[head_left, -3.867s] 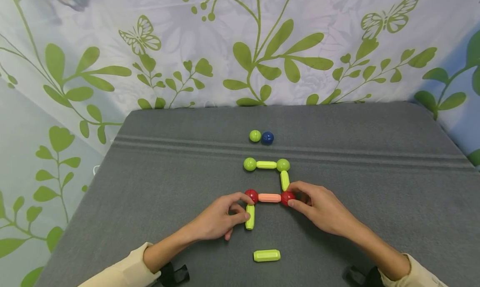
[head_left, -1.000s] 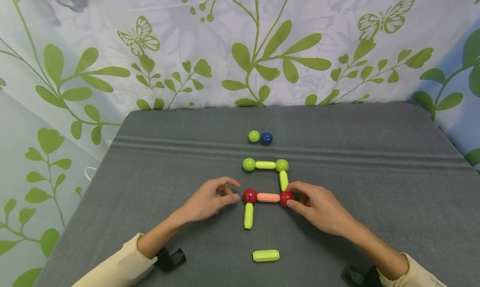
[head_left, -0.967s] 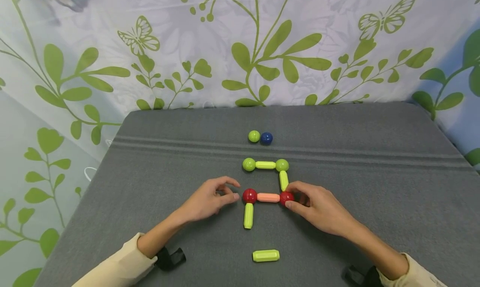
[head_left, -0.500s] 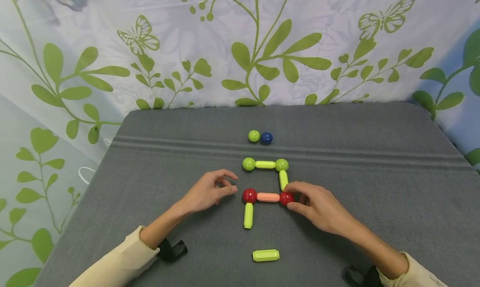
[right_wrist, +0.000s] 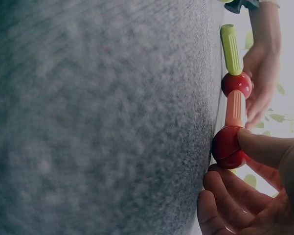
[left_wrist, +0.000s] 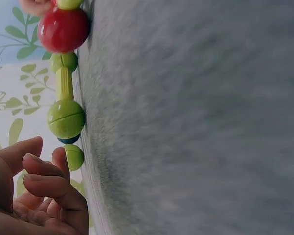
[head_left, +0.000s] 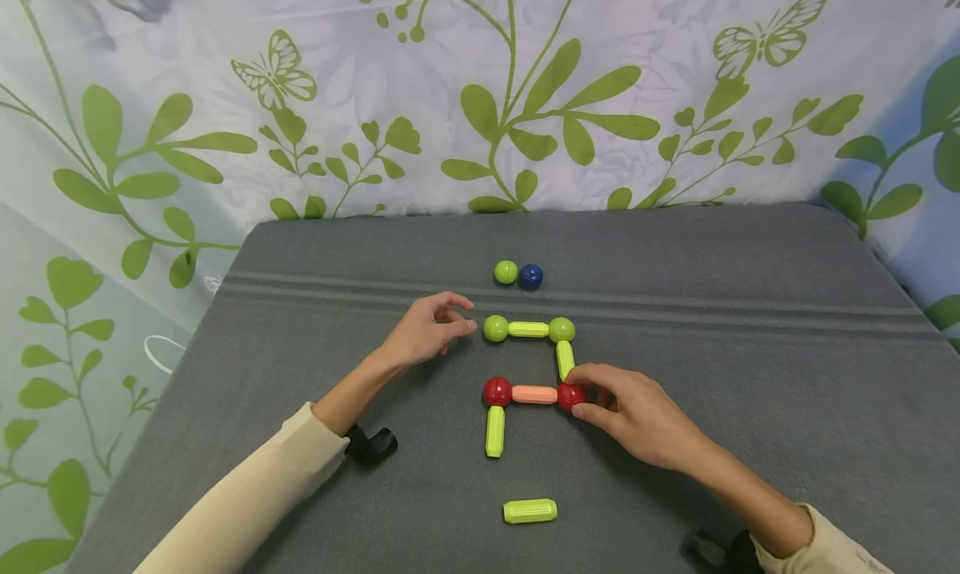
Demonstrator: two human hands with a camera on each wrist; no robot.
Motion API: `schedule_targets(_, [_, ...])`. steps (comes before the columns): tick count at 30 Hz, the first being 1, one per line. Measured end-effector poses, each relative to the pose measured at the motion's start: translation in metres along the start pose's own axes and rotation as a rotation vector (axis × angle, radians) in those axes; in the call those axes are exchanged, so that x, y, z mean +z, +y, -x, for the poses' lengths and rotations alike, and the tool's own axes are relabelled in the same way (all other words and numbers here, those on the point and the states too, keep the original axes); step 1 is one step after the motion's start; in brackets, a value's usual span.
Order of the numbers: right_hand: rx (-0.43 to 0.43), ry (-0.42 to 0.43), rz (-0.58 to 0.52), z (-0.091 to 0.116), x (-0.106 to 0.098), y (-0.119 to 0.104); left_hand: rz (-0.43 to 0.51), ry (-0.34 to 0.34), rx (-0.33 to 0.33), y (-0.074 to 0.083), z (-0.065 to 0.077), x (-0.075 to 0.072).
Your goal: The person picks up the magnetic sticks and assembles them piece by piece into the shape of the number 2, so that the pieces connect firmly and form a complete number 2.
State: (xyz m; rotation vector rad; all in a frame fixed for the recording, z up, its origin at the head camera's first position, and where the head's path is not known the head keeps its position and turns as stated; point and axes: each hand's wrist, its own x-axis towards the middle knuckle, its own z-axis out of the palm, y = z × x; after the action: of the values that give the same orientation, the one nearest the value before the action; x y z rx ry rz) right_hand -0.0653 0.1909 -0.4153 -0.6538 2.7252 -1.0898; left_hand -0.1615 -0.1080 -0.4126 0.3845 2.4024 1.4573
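My right hand [head_left: 637, 411] pinches the right red ball [right_wrist: 228, 148] between thumb and index finger. That ball joins an orange rod [head_left: 534, 394] and a yellow-green rod [head_left: 566, 360]. At the orange rod's left end sits another red ball [head_left: 497, 391], from which a yellow-green stick [head_left: 495, 431] points toward me. Farther back, a left green ball [head_left: 496, 328] and a right green ball [head_left: 562, 330] are linked by a short yellow-green bar [head_left: 528, 329]. My left hand [head_left: 427, 331] hovers just left of the left green ball, fingers loosely bent, holding nothing.
Behind the chain, a loose green ball [head_left: 506, 272] and a blue ball [head_left: 531, 276] lie side by side. A separate yellow-green rod [head_left: 530, 511] lies near the front of the grey cloth-covered table [head_left: 675, 307]. A leaf-patterned curtain [head_left: 360, 99] hangs behind.
My left hand has let go of the left red ball and its rod, then moved away and back to beside the left green ball. My right hand stays on the right red ball.
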Motion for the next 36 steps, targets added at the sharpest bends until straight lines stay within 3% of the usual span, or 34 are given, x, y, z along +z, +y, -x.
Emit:
schedule_targets(8, [0.011, -0.001, -0.004, 0.0, 0.0, 0.0, 0.015, 0.049, -0.02, 0.007, -0.023, 0.003])
schedule_targets(16, [0.015, 0.003, -0.003, 0.0, 0.001, 0.0, -0.04, 0.081, 0.006, 0.011, -0.044, 0.007])
schedule_targets(23, [0.024, 0.006, -0.004, 0.0, 0.0, 0.0, 0.063, 0.13, -0.029, 0.009, -0.062, 0.011])
schedule_targets(29, [0.026, 0.004, -0.008, -0.001, -0.001, -0.001, 0.084, 0.13, -0.04, 0.011, -0.071, 0.014])
schedule_targets(36, [0.025, 0.002, -0.009, -0.001, -0.002, -0.002, -0.027, 0.152, -0.066, 0.015, -0.081, 0.021])
